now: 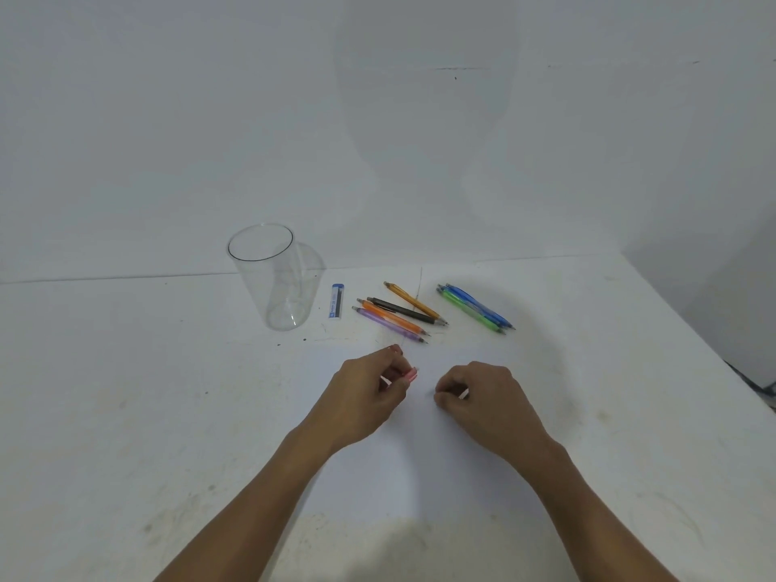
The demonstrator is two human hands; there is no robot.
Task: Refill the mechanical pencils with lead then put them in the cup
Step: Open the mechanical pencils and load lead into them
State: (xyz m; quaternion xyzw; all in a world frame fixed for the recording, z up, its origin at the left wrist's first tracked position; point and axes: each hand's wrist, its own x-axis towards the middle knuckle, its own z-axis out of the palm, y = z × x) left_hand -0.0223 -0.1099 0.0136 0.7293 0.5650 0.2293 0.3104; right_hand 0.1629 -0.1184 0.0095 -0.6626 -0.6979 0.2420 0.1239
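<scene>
Left hand (369,392) curled, fingertips pinching a pink pencil (410,374) just above the table (126,413). Right hand (478,396) closed too, fingers pinched on something small and pale (too small to tell). Beyond the hands: clear cup (273,279) upright, lead tube (336,301) just right of it, then four pencils (397,315), then blue and green ones (476,308) farther right.

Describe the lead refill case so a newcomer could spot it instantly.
Start at the clear plastic cup standing on the white table. Just right of it lies the lead refill case, between the cup and the loose pencils. Unlike those long coloured pencils, it is a short, flat case with a blue cap.
</scene>
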